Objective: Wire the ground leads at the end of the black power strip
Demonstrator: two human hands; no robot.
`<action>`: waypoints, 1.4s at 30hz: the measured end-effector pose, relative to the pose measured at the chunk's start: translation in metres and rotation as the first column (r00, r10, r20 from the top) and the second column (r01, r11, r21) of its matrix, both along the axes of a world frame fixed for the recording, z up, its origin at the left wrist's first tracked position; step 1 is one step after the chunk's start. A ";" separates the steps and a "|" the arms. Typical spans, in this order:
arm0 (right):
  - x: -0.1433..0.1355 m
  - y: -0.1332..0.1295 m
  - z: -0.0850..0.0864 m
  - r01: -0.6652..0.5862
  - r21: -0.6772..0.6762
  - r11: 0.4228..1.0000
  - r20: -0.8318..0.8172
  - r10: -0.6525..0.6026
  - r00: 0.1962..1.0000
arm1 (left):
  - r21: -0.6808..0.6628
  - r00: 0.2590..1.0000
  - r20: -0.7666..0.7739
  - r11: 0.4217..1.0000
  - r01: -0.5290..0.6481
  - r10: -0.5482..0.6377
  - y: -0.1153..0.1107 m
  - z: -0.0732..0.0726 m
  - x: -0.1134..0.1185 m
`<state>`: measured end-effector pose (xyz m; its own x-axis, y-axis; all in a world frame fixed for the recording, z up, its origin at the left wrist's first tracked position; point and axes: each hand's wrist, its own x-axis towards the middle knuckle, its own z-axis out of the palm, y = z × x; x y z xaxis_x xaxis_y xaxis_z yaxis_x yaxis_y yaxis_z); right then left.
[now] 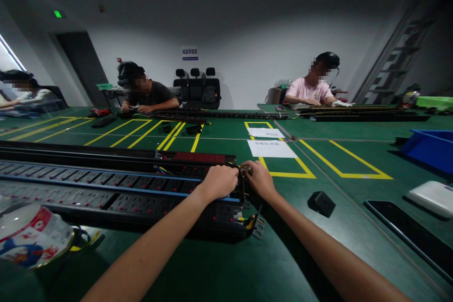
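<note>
Long black power strips (pixel 148 204) with rows of sockets and small red marks lie side by side on the green table. My left hand (pixel 220 181) is closed over the right end of one of the farther strips, its fingers curled down on the end. Just right of it, my right hand (pixel 260 178) is closed in a pinch at that same end, by some small wires; what its fingertips hold is too small to make out. The nearest strip's end shows yellow wiring and a metal bracket (pixel 259 229) with slots.
Right of my hands lie a small black block (pixel 321 204), a phone (pixel 412 231), a white device (pixel 432 198) and a blue bin (pixel 428 151). A printed can (pixel 33 238) stands at the near left. Paper sheets (pixel 272 149) lie ahead. Several people work across the table.
</note>
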<state>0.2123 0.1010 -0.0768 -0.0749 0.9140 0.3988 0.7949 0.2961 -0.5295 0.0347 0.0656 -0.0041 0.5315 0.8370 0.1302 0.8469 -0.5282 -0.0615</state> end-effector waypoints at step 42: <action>0.003 0.006 -0.009 0.103 0.059 0.993 0.018 -0.104 0.994 | 0.014 1.000 -0.002 1.000 0.012 -0.012 0.001 -0.002 -0.001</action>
<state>0.2153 0.1068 -0.0857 0.0097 0.8929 0.4502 0.8338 0.2413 -0.4965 0.0334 0.0669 -0.0059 0.5415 0.8288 0.1411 0.8405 -0.5372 -0.0705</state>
